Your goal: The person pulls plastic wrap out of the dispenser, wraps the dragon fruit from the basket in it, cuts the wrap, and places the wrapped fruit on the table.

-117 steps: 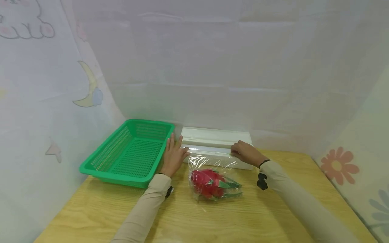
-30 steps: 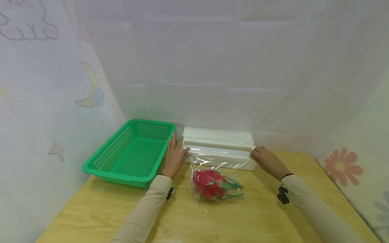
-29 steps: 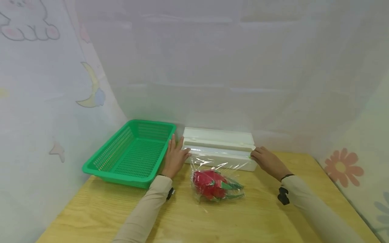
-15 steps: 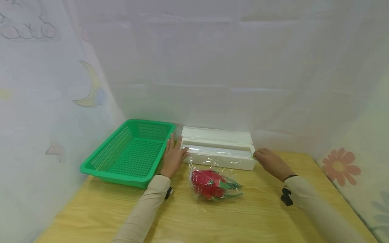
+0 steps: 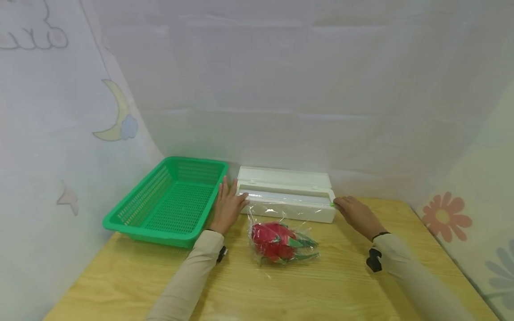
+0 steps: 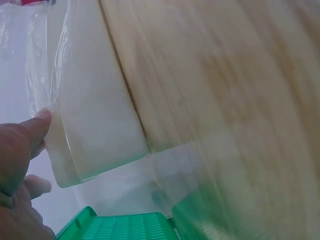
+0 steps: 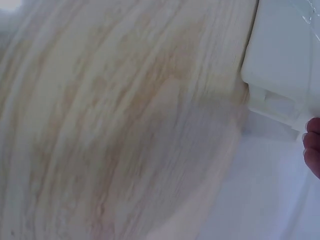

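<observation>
A white cling film dispenser (image 5: 289,211) stands at the back of the table with its lid (image 5: 285,177) up and a film roll (image 5: 289,197) inside. My left hand (image 5: 228,209) rests at its left end, fingers straight and spread; in the left wrist view the thumb (image 6: 37,125) presses film on the edge. My right hand (image 5: 359,217) is at the right end, fingertips pinching the small green slide cutter (image 5: 333,204). In front lies a red dragon fruit (image 5: 275,240) with green leaf tips, under crinkled clear cling film (image 5: 263,214).
A green plastic basket (image 5: 156,235) stands at the left, close beside my left hand. Everything sits on a wooden table (image 5: 281,294). A pale printed cloth (image 5: 281,89) hangs behind and on both sides.
Since the oldest frame my right hand has slid rightward along the dispenser to its right end. The film between dispenser and dragon fruit looks slacker. My left hand stays put.
</observation>
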A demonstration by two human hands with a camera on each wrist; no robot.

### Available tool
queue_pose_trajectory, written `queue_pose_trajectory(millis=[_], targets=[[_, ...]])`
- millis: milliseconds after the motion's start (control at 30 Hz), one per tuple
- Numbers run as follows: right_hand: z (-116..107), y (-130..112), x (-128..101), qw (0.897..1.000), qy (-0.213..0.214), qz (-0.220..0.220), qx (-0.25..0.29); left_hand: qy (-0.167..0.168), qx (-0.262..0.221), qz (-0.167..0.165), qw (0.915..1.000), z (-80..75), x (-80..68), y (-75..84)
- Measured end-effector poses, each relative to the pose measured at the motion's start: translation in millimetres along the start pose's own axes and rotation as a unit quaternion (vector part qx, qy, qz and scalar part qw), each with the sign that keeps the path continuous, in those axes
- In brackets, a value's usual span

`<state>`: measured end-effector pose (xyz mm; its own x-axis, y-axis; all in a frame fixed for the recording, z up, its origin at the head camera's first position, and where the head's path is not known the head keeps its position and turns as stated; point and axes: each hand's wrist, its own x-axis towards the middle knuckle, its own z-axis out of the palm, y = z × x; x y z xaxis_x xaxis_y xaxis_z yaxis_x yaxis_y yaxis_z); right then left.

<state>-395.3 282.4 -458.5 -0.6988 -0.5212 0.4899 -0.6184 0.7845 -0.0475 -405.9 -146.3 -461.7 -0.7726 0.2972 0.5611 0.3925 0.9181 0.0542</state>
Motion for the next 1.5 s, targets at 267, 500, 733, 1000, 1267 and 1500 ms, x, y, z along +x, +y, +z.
queue_pose_trajectory(millis=[267,500,733,1000,1267,1500], targets=[[3,-6,-6,0.999,0.006,0.048,-0.002,-0.044,-0.052,-0.025,0.9974,-2.9,2.0,3.7],[9,-8,-20,0.993,0.081,0.056,-0.067,-0.037,-0.103,-0.028,0.9936,2.4,-4.7,6.4],[6,-36,-24,0.971,0.189,-0.023,-0.146,0.103,-0.092,0.042,0.9895,-7.1,-14.5,8.7],[0,-86,-20,0.983,0.161,-0.084,-0.028,0.140,-0.155,0.130,0.9692,-39.9,-27.2,16.6],[5,-124,-35,0.996,-0.006,-0.044,0.079,0.007,-0.238,0.135,0.9617,-52.7,-57.8,27.0],[9,-135,-33,0.986,-0.116,-0.009,0.116,-0.160,-0.343,0.076,0.9225,-54.0,-69.1,37.6]])
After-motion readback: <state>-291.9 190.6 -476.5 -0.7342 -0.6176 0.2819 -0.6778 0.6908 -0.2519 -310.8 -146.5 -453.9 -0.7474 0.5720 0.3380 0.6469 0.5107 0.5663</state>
